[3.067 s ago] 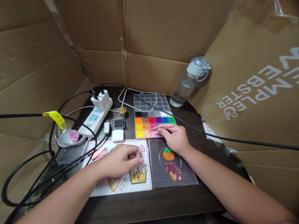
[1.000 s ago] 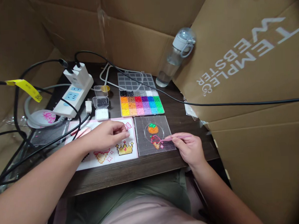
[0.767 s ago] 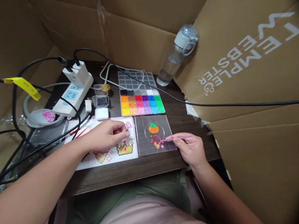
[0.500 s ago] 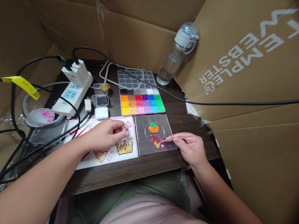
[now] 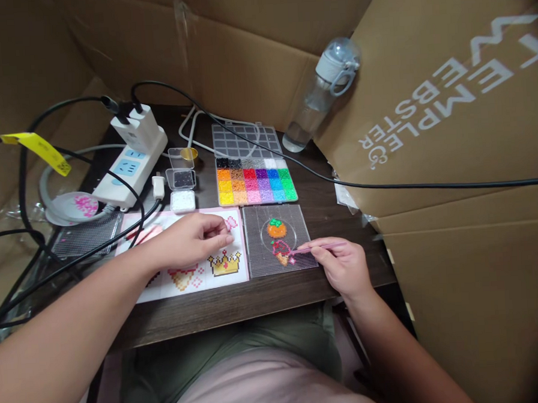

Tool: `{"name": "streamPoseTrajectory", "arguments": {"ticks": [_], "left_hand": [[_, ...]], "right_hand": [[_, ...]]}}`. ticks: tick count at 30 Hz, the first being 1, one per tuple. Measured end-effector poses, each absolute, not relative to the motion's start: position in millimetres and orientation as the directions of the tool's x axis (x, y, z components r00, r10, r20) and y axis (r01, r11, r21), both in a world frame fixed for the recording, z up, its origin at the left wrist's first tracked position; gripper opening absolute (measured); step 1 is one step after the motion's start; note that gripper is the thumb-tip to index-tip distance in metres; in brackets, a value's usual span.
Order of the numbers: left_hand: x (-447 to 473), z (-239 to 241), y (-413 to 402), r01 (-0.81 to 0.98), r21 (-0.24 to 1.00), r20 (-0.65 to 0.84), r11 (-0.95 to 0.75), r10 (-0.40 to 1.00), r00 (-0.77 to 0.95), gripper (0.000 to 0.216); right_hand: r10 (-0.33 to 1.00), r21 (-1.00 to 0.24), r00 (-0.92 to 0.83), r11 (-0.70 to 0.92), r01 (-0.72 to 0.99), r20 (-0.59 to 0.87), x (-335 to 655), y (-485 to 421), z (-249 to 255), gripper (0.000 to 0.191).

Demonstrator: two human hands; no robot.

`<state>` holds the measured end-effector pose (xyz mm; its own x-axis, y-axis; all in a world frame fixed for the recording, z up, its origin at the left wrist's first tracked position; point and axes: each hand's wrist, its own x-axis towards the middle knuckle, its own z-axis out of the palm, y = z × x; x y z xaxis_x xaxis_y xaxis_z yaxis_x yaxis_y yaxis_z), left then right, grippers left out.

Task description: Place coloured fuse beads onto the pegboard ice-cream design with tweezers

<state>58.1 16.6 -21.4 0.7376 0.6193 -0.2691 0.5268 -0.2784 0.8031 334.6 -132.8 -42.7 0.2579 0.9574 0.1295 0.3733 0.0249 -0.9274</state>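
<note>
Pink tweezers [image 5: 322, 247] are pinched in my right hand [image 5: 344, 266], their tip at the ice-cream figure [image 5: 280, 249] of small fuse beads on the clear pegboard [image 5: 304, 224]. Just above that figure, an orange persimmon-like bead figure [image 5: 276, 229] sits on the same board. My left hand [image 5: 199, 238] lies over the printed pattern sheet [image 5: 214, 281], fingers curled in and nothing visible in them. A yellow crown pattern [image 5: 225, 264] shows beside it. Behind the board stands a compartment box [image 5: 256, 181] of beads sorted by colour, its lid folded back.
Small clear boxes hold black beads [image 5: 182, 179] and white beads [image 5: 182, 201]. A power strip [image 5: 127, 173], black cables and a dish of pink beads [image 5: 84, 205] crowd the left. One black cable [image 5: 385, 188] crosses to the right. A water bottle [image 5: 309, 103] stands by the cardboard wall [image 5: 454, 216].
The view has shifted very slightly. The tweezers stay at the ice-cream figure, and both hands hold nearly the same positions.
</note>
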Motion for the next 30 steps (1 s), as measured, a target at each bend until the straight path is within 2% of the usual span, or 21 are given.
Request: {"name": "streamPoseTrajectory", "arguments": {"ticks": [30], "left_hand": [[57.5,-24.4,17.4,0.516,0.799,-0.247,-0.308,0.615,0.749,0.028]], "right_hand": [[0.959,-0.94,0.259,0.02,0.341,0.114,337.1,-133.6,-46.5,0.014]]}}
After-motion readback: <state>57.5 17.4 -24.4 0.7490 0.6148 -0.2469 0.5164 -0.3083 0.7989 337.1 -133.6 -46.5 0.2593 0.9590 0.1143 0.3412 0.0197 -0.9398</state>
